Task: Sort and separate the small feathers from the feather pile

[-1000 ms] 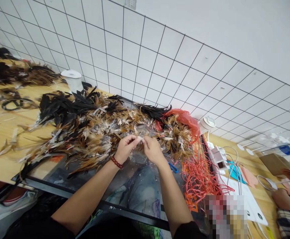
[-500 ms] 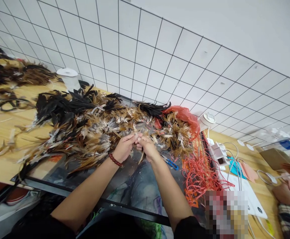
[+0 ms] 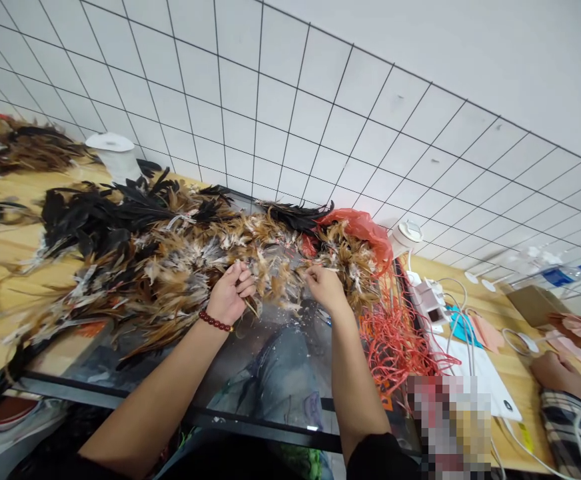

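Note:
My left hand (image 3: 229,291), with a dark red bead bracelet (image 3: 215,321) at its wrist, is closed. A small brown feather (image 3: 253,307) sticks out below its curled fingers. My right hand (image 3: 325,287) is apart from it, fingers pinched together at the edge of loose tan feathers (image 3: 281,280); what lies between the fingertips is too small to make out. Around both hands spreads a heap of brown and white feathers (image 3: 190,257). Long black feathers (image 3: 88,217) lie at the heap's left, and a smaller feather bunch (image 3: 353,260) sits beyond my right hand.
A red plastic bag (image 3: 365,230) and tangled red strings (image 3: 395,340) lie right. Blue-handled snips (image 3: 324,316) are partly hidden behind my right forearm. A white spool (image 3: 115,157) stands back left, a wire grid (image 3: 255,120) behind. Another person's hand (image 3: 559,373) is far right.
My hands were together at the fingertips and have moved apart, the left one leftward and the right one rightward. The camera view has shifted slightly.

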`<action>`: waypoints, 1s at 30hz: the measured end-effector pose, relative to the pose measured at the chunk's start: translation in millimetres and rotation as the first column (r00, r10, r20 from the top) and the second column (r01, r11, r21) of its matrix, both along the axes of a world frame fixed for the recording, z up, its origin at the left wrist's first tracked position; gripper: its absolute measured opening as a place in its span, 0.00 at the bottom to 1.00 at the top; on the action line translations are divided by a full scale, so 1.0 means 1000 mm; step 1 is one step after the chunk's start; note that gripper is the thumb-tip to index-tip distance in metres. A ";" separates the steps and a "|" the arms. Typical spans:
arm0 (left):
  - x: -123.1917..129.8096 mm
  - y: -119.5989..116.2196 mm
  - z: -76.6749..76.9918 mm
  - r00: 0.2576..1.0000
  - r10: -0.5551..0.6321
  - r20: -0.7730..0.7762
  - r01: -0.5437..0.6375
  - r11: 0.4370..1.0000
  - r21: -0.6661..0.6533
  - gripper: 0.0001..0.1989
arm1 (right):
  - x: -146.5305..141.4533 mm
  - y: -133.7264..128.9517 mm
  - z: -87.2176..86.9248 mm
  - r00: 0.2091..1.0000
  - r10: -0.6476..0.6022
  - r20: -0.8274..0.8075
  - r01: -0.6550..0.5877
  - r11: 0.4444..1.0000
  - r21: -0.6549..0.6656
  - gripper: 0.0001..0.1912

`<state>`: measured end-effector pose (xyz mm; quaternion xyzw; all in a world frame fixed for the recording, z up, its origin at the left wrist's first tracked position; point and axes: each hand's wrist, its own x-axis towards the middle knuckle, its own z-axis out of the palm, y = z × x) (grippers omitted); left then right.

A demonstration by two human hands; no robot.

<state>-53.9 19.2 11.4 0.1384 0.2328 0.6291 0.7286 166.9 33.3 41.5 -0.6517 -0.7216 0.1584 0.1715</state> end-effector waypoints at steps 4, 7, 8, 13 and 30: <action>0.001 -0.001 -0.002 1.000 -0.006 -0.024 0.006 1.000 -0.010 0.08 | -0.032 -0.005 -0.014 0.988 0.103 0.118 -0.089 0.989 -0.116 0.10; 0.004 -0.002 -0.003 0.998 -0.008 -0.058 0.007 1.000 -0.020 0.08 | -0.051 -0.007 -0.025 0.983 0.136 0.127 -0.124 0.988 -0.097 0.10; 0.005 -0.002 -0.004 0.997 -0.004 -0.072 0.003 1.000 -0.020 0.08 | -0.053 -0.007 -0.028 0.984 0.142 0.105 -0.133 0.987 -0.091 0.08; 0.010 -0.005 -0.004 0.990 -0.071 -0.120 0.069 0.997 -0.023 0.08 | -0.039 0.006 -0.027 0.887 0.113 -0.448 -0.142 0.989 -0.031 0.08; 0.017 -0.005 0.000 0.996 -0.076 -0.053 0.072 0.995 -0.076 0.05 | -0.065 -0.023 -0.008 0.727 0.685 0.034 -0.583 0.591 0.557 0.09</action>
